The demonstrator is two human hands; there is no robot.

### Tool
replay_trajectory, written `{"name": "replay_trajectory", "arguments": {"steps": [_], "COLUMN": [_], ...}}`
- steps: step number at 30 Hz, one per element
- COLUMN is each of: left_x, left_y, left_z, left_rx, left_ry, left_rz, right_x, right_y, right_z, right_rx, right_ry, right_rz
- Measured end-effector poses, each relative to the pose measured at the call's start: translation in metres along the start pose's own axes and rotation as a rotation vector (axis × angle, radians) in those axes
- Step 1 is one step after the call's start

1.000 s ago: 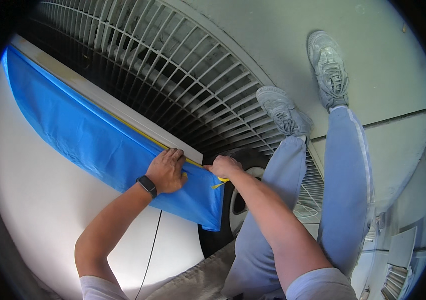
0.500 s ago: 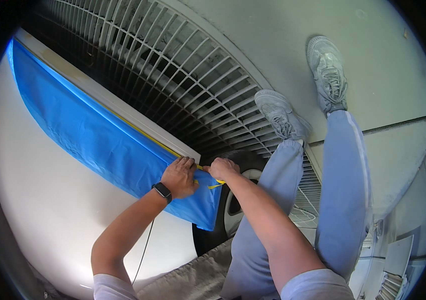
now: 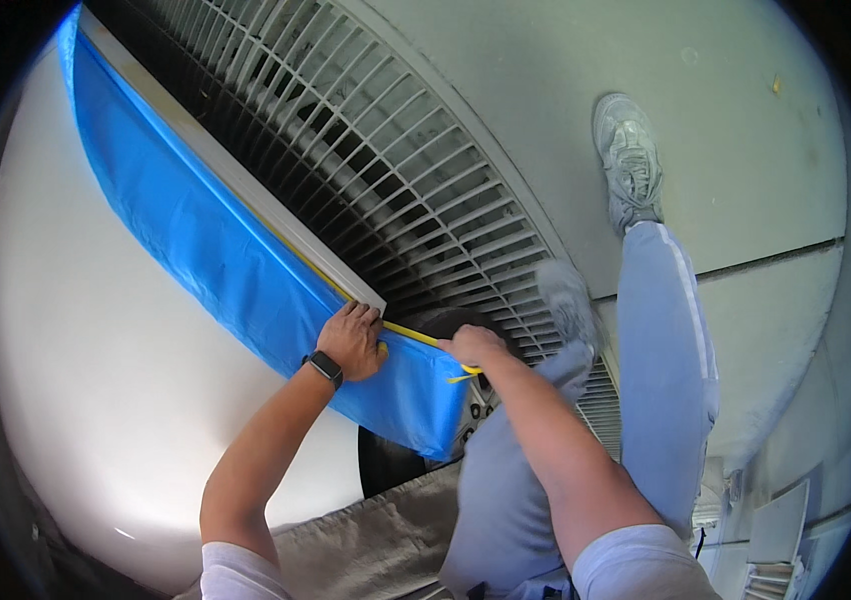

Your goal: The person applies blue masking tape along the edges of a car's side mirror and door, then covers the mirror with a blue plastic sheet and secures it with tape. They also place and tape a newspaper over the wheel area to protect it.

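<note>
L hand (image 3: 351,342) pressed on blue plastic sheet (image 3: 196,235), mid-frame, can't tell if gripping; R hand (image 3: 476,346) closed on narrow yellow tape (image 3: 411,334), strip btwn hands. Sheet's long axis upper L to lower ctr; R hand nearer low end.

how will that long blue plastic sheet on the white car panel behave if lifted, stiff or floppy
The long blue plastic sheet is probably floppy, since it creases and drapes over the white car panel. It looks thin, so likely light for its size. Its edge along the narrow yellow tape may resist lifting.
</note>
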State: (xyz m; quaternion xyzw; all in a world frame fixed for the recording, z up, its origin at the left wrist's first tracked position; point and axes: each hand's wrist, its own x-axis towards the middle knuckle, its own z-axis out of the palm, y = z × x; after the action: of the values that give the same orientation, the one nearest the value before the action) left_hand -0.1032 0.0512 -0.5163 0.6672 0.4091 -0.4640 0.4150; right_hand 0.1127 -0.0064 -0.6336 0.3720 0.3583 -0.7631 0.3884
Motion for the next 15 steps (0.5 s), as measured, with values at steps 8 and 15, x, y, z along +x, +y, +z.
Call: {"name": "replay_trajectory", "arguments": {"steps": [8,15], "left_x": [0.014,0.020], "left_y": [0.004,0.015], "left_z": [0.000,-0.008], "left_rx": [-0.018,0.140], "left_ry": [-0.125,-0.117], "left_rz": [-0.148,-0.141], "right_x": [0.049,0.046], "right_y": [0.102,0.175], "right_z": [0.068,0.077], "right_rx": [0.025,0.151], "right_ry": [0.022,0.168], "right_rz": [-0.230,-0.244]}}
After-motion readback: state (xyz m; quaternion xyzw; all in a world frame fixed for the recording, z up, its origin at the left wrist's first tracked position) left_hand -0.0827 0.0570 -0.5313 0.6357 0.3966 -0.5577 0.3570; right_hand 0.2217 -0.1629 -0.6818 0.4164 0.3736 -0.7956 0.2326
